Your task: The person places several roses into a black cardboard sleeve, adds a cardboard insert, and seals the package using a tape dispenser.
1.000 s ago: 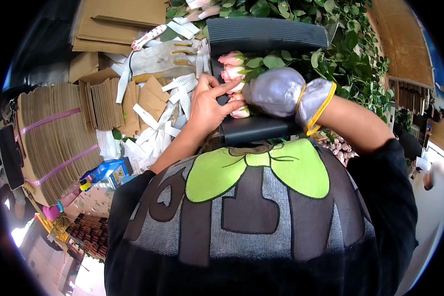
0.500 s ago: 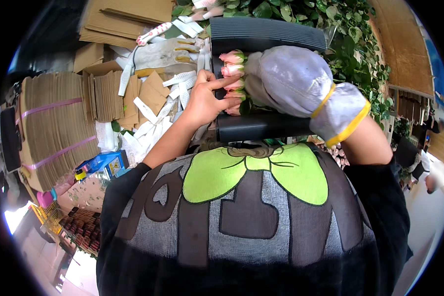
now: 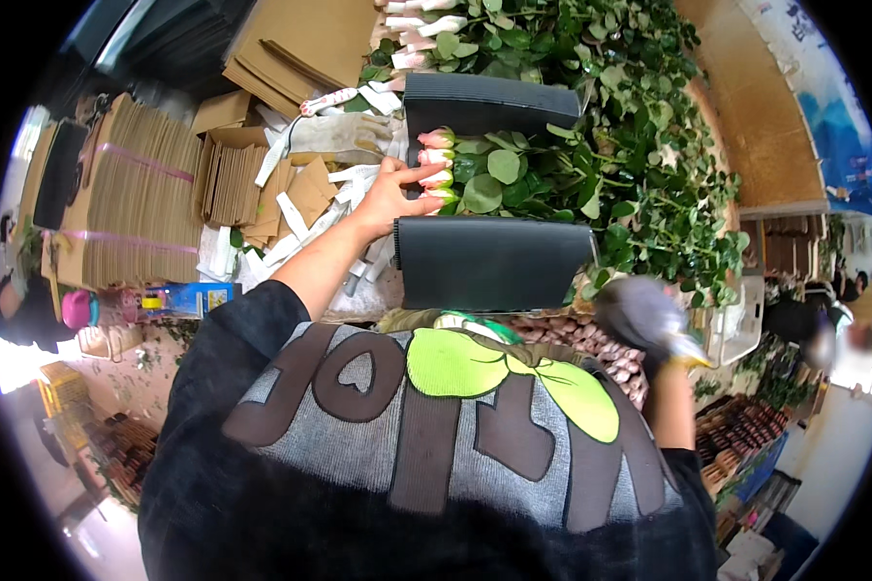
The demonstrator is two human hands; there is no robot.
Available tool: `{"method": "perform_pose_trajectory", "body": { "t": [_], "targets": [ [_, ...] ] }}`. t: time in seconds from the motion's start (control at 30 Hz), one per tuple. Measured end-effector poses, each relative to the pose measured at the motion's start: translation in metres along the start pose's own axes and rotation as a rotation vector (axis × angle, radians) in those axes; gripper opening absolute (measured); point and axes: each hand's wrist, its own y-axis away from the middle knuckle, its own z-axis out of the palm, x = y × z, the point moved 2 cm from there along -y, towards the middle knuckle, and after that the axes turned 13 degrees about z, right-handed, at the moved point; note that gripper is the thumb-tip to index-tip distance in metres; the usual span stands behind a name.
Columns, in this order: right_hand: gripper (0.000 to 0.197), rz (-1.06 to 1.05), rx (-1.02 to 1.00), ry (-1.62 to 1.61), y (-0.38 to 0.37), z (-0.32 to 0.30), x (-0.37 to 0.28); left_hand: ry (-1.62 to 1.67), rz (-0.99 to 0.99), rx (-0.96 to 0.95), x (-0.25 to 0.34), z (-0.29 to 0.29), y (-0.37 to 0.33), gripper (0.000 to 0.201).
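Pink roses (image 3: 436, 157) lie in a row, heads toward the left, between the two walls of a black ribbed holder: a far wall (image 3: 492, 105) and a near wall (image 3: 494, 263). Their green leaves (image 3: 513, 174) spread to the right. My bare left hand (image 3: 386, 201) reaches in from the left, fingers stretched out and touching the rose heads. My right hand (image 3: 641, 315) wears a grey work glove with a yellow cuff. It is off the roses, right of the near wall, and smeared by motion, so its fingers cannot be made out.
Banded cardboard sheets (image 3: 140, 203) stand at the left. Nearer lie a second glove (image 3: 344, 137), a white-and-pink handle (image 3: 327, 102) and scattered white strips (image 3: 293, 215). Leafy stems (image 3: 639, 116) cover the far right of the table. A white crate (image 3: 743, 320) sits at the right.
My gloved right hand has left the roses and moved right and toward me, uncovering the leaves and stems. My left hand stays at the rose heads.
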Motion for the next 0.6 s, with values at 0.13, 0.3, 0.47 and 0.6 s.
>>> {"method": "perform_pose_trajectory", "body": {
  "t": [0.13, 0.3, 0.47, 0.6],
  "targets": [
    [0.042, -0.412, -0.389, -0.416, -0.010, 0.071, -0.017, 0.247, -0.021, 0.049, -0.010, 0.006, -0.006, 0.061],
    [0.043, -0.936, -0.626, -1.456, 0.015, -0.067, -0.097, 0.298, -0.010, 0.103, -0.064, 0.020, -0.003, 0.043],
    [0.050, -0.820, 0.388, -0.032, -0.057, -0.083, -0.165, -0.034, 0.137, 0.107, -0.046, 0.026, -0.006, 0.031],
    [0.071, -0.642, 0.170, 0.142, -0.097, -0.051, -0.178, 0.028, 0.204, 0.102, -0.029, 0.016, 0.002, 0.036]
  ]
}}
